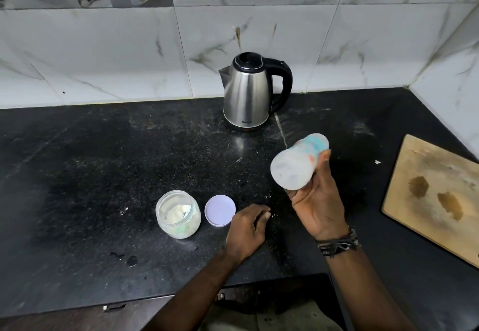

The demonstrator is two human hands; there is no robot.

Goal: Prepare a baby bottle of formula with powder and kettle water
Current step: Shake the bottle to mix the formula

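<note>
One bottle, one kettle, one jar.

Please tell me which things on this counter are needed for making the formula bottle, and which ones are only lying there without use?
For the job: baby bottle, held tilted in the right hand; open powder jar; its lid beside it, next to the left hand; kettle.

Just lying about: wooden board at the right of the counter.

The kettle, beyond the right hand, bears a small dark brand mark, too blurred to read.
</note>
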